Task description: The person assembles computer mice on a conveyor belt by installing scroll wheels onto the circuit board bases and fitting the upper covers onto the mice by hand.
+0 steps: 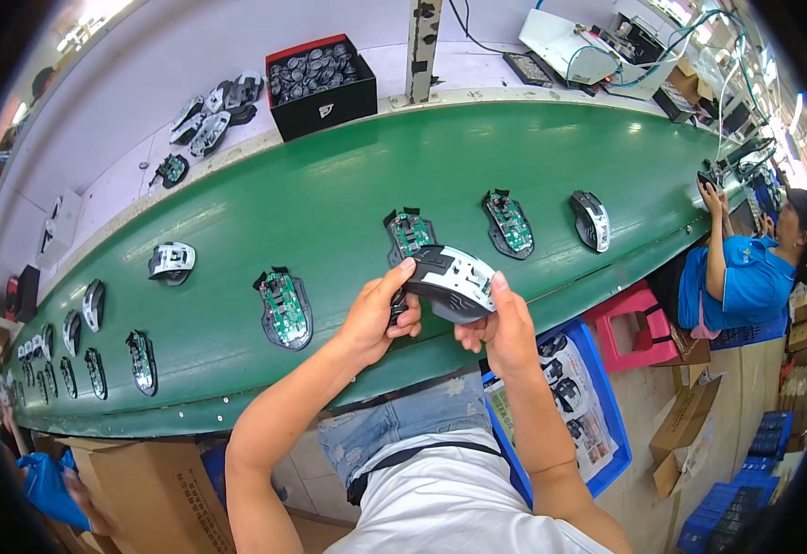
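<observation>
Proceeding from left to right along the green belt [348, 185]: uncovered mouse bases [285, 309] lie circuit board up, and white-and-dark mouse covers [173, 262] lie near them, separate. On the ledge [108, 175] behind are a loose circuit board [172, 170], a pile of covers [210, 129] and a black box [325, 115] of round dark parts [316, 72].

In front of me, my left hand [367, 316] grasps the left end of the held cover [459, 282], thumb at its upper edge. Its fingers curl around a small dark part [398, 307]; I cannot tell whether this belongs to the cover. My right hand [511, 340] grips the right end, thumb on top, fingers bent beneath. The held cover is raised above the belt's near edge, tilted.

Status, by my judgement: midway. Done: boards are seated in the bases. Left: the bases to either side have no cover fitted. Whether the held cover is complete inside, I cannot tell.

Count, left to right: four distinct bases and three distinct covers left of my hands, the smaller ones farther off being uncountable; one held cover; two bases beyond it; one cover at right; one blue bin [614, 415]; one pink stool [608, 346]; one seated co-worker [750, 277].
</observation>
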{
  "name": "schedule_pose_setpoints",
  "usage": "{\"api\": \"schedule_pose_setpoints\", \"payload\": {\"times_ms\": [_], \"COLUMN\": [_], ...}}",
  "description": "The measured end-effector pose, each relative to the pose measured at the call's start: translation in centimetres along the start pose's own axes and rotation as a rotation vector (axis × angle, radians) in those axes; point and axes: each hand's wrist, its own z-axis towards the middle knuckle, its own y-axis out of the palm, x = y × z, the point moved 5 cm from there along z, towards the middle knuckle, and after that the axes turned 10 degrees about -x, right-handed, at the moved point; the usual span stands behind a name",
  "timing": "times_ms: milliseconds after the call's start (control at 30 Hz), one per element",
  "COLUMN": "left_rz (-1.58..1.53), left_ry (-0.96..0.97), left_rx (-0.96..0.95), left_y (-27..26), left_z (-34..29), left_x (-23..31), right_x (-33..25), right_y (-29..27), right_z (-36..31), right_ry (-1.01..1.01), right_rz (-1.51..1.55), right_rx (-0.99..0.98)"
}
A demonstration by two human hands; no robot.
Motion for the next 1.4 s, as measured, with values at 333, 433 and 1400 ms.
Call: {"api": "schedule_pose_setpoints", "payload": {"times_ms": [333,433,1400], "left_rz": [-0.062,-0.075,-0.090], "left_ry": [-0.110,-0.108,0.051], "left_rx": [0.074,0.070,-0.235], "left_y": [-0.7,-0.8,-1.1], "left_z": [-0.8,-0.8,-1.7], "left_x": [-0.5,-0.6,0.9], "right_x": [1.2,1.8,-1.1], "right_y": [1.0,0.5,4.1], "right_z": [0.0,-0.1,-1.6], "right_ry": [0.149,0.129,-0.080], "right_rz": [0.156,0.090,-0.312], "right_rx": [-0.112,-0.177,-0.263]}}
